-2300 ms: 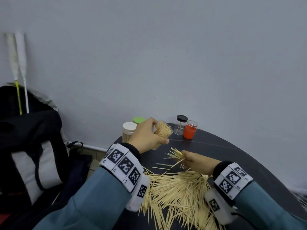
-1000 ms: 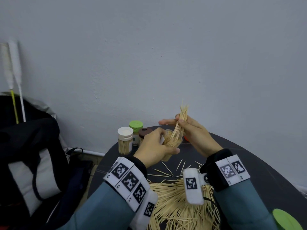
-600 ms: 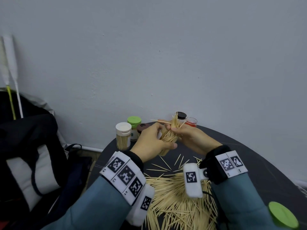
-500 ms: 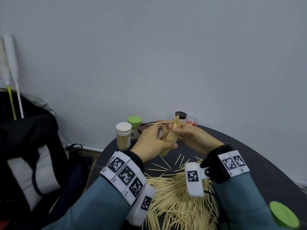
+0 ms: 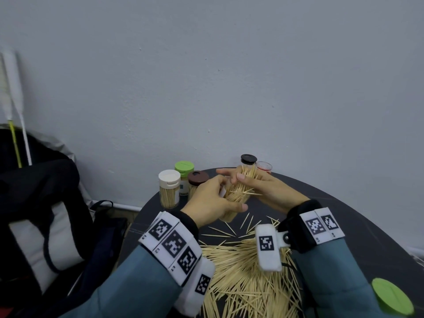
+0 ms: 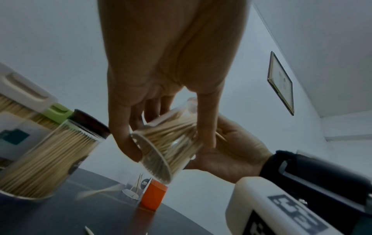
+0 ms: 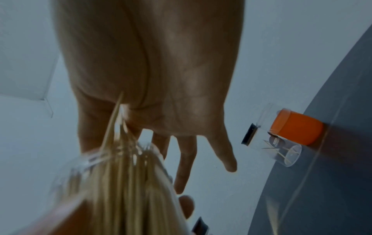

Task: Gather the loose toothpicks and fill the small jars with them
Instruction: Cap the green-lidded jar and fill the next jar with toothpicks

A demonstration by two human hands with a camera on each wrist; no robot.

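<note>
My left hand (image 5: 218,199) grips a clear jar (image 5: 236,199) packed with toothpicks and holds it tilted above the dark round table (image 5: 344,226). In the left wrist view its fingers (image 6: 124,143) curl round the jar (image 6: 171,147). My right hand (image 5: 259,188) lies over the jar's mouth. Its fingers (image 7: 225,152) are straight and spread, and toothpick tips (image 7: 116,127) press against its palm. A few toothpick ends (image 5: 250,174) stick out past the thumb. A big pile of loose toothpicks (image 5: 243,281) lies on the table below my wrists.
At the table's back edge stand three lidded jars: white (image 5: 169,188), green (image 5: 184,167) and brown (image 5: 198,179). A black-lidded jar (image 5: 248,159) and an orange jar (image 5: 263,166) stand behind my hands. A loose green lid (image 5: 392,299) lies front right. A dark bag (image 5: 41,214) sits left.
My right hand lifted a bundle of toothpicks from the pile to the jar in my left hand and pushed it down. Its fingers have spread over the mouth.
</note>
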